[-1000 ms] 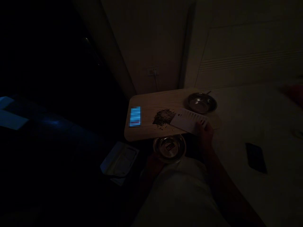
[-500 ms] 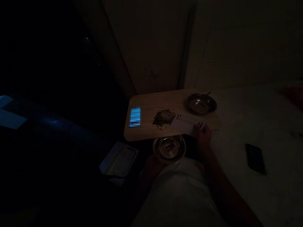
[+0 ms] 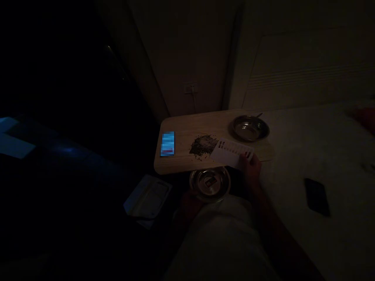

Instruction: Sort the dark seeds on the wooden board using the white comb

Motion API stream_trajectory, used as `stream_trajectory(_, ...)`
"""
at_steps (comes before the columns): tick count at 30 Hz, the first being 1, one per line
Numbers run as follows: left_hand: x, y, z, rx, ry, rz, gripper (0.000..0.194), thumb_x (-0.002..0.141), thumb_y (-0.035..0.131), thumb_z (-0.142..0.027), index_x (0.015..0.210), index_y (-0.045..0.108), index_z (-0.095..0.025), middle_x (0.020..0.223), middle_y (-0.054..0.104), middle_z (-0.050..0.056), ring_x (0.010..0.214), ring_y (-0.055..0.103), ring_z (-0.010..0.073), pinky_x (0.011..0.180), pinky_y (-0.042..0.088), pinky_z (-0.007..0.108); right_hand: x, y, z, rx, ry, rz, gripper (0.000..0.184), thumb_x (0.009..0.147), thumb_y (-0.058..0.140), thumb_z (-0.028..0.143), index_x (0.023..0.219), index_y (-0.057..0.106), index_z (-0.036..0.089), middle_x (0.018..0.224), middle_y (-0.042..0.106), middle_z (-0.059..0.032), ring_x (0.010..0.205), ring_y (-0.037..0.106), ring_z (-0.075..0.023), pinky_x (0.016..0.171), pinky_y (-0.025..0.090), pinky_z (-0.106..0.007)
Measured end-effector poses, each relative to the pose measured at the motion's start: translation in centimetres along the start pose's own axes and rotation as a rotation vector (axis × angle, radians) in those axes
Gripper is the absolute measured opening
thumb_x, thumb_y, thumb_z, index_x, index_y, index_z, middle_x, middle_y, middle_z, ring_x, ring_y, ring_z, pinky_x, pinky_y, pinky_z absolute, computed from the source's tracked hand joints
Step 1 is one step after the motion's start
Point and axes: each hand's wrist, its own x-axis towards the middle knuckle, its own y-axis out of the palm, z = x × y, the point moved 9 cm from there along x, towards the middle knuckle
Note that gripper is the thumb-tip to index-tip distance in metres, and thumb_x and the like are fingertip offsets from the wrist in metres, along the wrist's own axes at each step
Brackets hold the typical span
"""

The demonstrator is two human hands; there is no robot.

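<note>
The scene is very dark. My right hand (image 3: 252, 168) is closed on the right end of a white printed card (image 3: 230, 154), whose left edge touches a pile of small dark grains or seeds (image 3: 202, 146). The pile lies loose on a pale wooden board (image 3: 181, 166), with a lighter patch on top. Just below the board's near edge, my left hand (image 3: 191, 201) grips the left rim of a round metal bowl (image 3: 225, 191). A dark rectangular label or piece sits at the bottom of that bowl.
A second metal bowl (image 3: 265, 134) with a utensil handle stands at the board's right end. At its left end lies a lit phone (image 3: 167, 143). A dark phone-like object (image 3: 316, 197) rests on the white bedding at right. Below left is a pale package (image 3: 148, 201).
Both hands keep nearly the same positions. The card looks slightly tilted compared with before, its printed side a little more visible; the pile looks almost unchanged.
</note>
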Motion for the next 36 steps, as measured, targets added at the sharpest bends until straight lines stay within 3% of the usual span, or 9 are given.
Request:
stream_trajectory(4, 0.0, 0.0, 0.0, 0.011, 0.007, -0.006, 0.046, 0.078, 0.06, -0.017, 0.123, 0.069, -0.008, 0.128, 0.074, 0.016, 0.135, 0.058, 0.0355, 0.123, 0.029, 0.052, -0.1, 0.0, 0.4, -0.003, 0.004, -0.011, 0.039, 0.077, 0.073, 0.055, 0.09, 0.07, 0.018, 0.086, 0.072, -0.0046, 0.082, 0.061, -0.0216, 0.074, 0.049, -0.033)
stream_trajectory(11, 0.1, 0.0, 0.2, -0.029, -0.011, -0.037, 0.043, 0.072, 0.061, -0.013, 0.113, 0.074, -0.011, 0.114, 0.079, 0.014, 0.134, 0.058, 0.0369, 0.124, 0.028, 0.055, 0.1, 0.1, 0.0, -0.002, 0.003, 0.012, 0.041, 0.077, 0.073, 0.055, 0.093, 0.071, 0.017, 0.089, 0.073, -0.0048, 0.082, 0.062, -0.0213, 0.078, 0.048, -0.035)
stream_trajectory(21, -0.1, -0.2, -0.2, -0.041, 0.005, -0.052, 0.041, 0.073, 0.061, -0.009, 0.112, 0.074, -0.01, 0.111, 0.08, 0.014, 0.13, 0.062, 0.0341, 0.123, 0.029, 0.05, -0.1, 0.6, -0.3, -0.01, 0.042, 0.057, 0.043, 0.076, 0.074, 0.055, 0.096, 0.072, 0.017, 0.092, 0.074, -0.0056, 0.082, 0.063, -0.0223, 0.079, 0.05, -0.037)
stream_trajectory(25, 0.3, -0.4, 0.0, -0.041, 0.021, -0.038, 0.049, 0.072, 0.059, -0.011, 0.119, 0.072, -0.011, 0.115, 0.079, 0.013, 0.13, 0.062, 0.0348, 0.123, 0.029, 0.053, -0.2, 0.9, -0.3, 0.004, 0.044, 0.105, 0.041, 0.076, 0.074, 0.054, 0.094, 0.073, 0.017, 0.09, 0.074, -0.0052, 0.081, 0.063, -0.0216, 0.077, 0.05, -0.035)
stream_trajectory(28, 0.2, -0.5, 0.1, -0.016, 0.001, -0.054, 0.043, 0.074, 0.058, -0.012, 0.114, 0.073, -0.01, 0.117, 0.079, 0.013, 0.127, 0.064, 0.0332, 0.124, 0.029, 0.053, -0.2, 1.1, -0.5, 0.031, 0.052, 0.13, 0.041, 0.075, 0.076, 0.053, 0.094, 0.073, 0.017, 0.088, 0.074, -0.0044, 0.079, 0.062, -0.0213, 0.076, 0.05, -0.035)
stream_trajectory(36, 0.1, -0.3, -0.2, -0.022, -0.004, -0.024, 0.04, 0.072, 0.061, -0.011, 0.11, 0.075, -0.014, 0.11, 0.08, 0.01, 0.129, 0.063, 0.0322, 0.125, 0.026, 0.051, -0.1, 0.7, 0.6, -0.007, -0.033, 0.034, 0.04, 0.081, 0.07, 0.055, 0.097, 0.069, 0.019, 0.092, 0.072, -0.0047, 0.085, 0.062, -0.0218, 0.079, 0.05, -0.036)
